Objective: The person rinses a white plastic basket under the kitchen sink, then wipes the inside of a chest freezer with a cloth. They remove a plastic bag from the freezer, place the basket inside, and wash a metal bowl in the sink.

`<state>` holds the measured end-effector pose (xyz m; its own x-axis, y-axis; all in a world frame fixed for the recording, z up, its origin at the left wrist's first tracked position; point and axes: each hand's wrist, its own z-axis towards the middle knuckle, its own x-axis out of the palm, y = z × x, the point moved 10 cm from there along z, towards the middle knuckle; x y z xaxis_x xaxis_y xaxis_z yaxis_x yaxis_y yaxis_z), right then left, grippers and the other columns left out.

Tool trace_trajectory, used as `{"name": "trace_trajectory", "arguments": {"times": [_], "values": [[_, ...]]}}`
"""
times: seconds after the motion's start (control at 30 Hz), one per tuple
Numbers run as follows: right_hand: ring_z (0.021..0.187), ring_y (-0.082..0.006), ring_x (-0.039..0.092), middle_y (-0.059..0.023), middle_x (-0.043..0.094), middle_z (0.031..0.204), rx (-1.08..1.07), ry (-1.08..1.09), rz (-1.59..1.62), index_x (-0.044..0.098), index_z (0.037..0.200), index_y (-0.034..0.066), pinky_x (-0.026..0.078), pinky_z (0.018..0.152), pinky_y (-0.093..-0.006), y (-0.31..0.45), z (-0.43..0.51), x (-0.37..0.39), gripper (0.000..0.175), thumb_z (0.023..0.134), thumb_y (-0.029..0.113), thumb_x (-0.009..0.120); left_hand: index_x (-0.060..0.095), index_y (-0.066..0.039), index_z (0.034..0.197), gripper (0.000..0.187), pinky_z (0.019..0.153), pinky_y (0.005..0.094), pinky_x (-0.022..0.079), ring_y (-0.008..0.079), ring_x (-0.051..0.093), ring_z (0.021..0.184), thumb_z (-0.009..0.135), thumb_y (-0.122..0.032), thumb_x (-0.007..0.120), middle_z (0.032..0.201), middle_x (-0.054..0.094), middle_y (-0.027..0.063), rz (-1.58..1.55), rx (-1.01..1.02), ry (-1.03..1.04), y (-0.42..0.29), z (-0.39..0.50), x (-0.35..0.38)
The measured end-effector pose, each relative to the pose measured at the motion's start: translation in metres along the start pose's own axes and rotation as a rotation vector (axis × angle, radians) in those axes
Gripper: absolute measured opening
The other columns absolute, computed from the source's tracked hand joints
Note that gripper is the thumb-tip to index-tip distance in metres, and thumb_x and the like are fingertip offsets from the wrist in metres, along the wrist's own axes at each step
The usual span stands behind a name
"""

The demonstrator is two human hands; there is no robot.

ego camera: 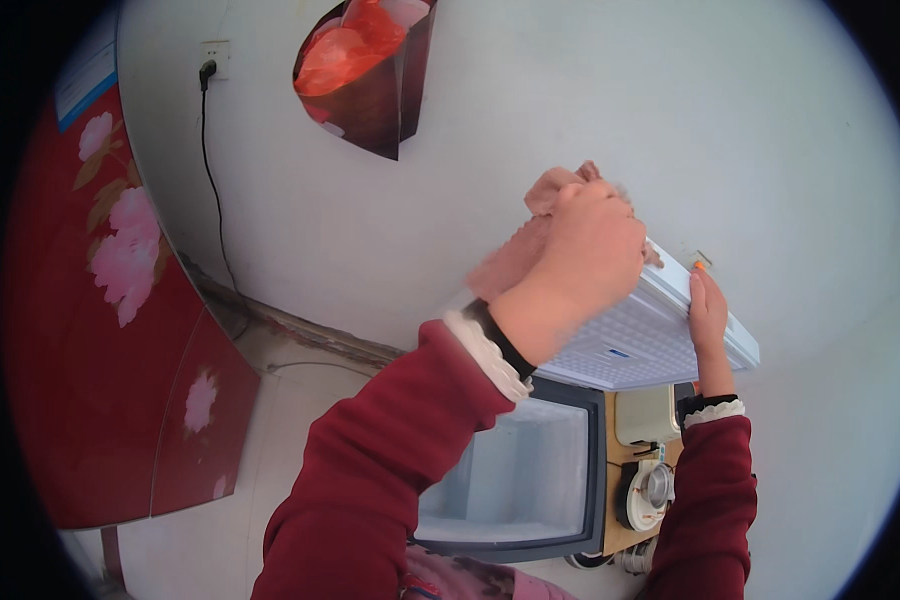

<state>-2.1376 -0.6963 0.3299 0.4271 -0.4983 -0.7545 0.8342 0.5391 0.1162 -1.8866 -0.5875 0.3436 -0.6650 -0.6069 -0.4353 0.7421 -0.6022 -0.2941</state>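
A pinkish-brown cloth [514,259] is bunched in my left hand [581,244], which presses it against the top edge of a raised white chest freezer lid [630,349]. Part of the cloth hangs down on the left and looks blurred. My right hand [709,311] grips the lid's edge towards its right end, the thumb lying along the rim. The lid's patterned inner face is turned towards me. Below it lies the open chest freezer [596,480] with its dark grey rim and whitish inner walls. My left forearm hides part of both.
To the right of the freezer, a wooden surface [619,517] holds a cream-coloured appliance [641,416] and a round appliance with a metal bowl [656,484]. A red floral refrigerator [82,337] stands at left. A plugged-in black cord [214,187] and a wall holder with red plastic bags [364,97] are on the wall.
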Motion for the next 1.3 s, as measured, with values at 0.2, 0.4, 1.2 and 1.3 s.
{"name": "trace_trajectory", "arguments": {"times": [0.2,0.4,1.2,1.3], "values": [[0.087,-0.0384,0.058,-0.0188,0.062,0.089,0.016,0.036,-0.028,0.061,0.094,0.0019,0.044,0.077,-0.0445,-0.002,0.000,0.002,0.034,0.097,0.029,0.041,0.076,-0.012,0.079,0.018,0.079,0.0358,0.048,0.0227,0.064,0.086,0.080,-0.011,0.058,0.086,0.072,0.0039,-0.022,-0.321,0.480,0.037,0.015,0.052],[0.086,-0.0381,0.058,-0.0183,0.062,0.089,0.026,0.024,-0.045,0.061,0.093,0.0020,0.044,0.076,-0.0445,-0.001,-0.002,-0.002,0.034,0.097,0.028,0.040,0.066,-0.004,0.108,0.025,0.077,0.0252,0.047,0.0110,0.058,0.086,0.093,-0.015,0.051,0.091,0.066,0.0024,-0.926,-0.568,0.144,0.093,-0.006,0.049],[0.079,-0.0180,0.048,-0.0101,0.054,0.080,0.098,0.090,0.139,0.057,0.093,-0.0016,0.039,0.078,-0.0288,-0.020,0.003,0.013,0.036,0.100,0.025,0.033,0.054,-0.002,0.117,0.022,0.073,0.0257,0.049,0.0138,0.053,0.096,0.099,-0.012,0.045,0.113,0.054,0.0072,-0.641,-1.031,-0.561,0.239,-0.369,0.209],[0.079,-0.0191,0.049,-0.0107,0.054,0.081,0.081,0.085,0.099,0.056,0.093,-0.0014,0.040,0.079,-0.0293,-0.019,0.002,0.012,0.036,0.100,0.025,0.033,0.055,-0.001,0.113,0.020,0.076,0.0256,0.049,0.0147,0.053,0.096,0.100,-0.011,0.044,0.112,0.053,0.0102,-1.134,-1.073,-0.800,0.224,-0.359,0.226]]}}
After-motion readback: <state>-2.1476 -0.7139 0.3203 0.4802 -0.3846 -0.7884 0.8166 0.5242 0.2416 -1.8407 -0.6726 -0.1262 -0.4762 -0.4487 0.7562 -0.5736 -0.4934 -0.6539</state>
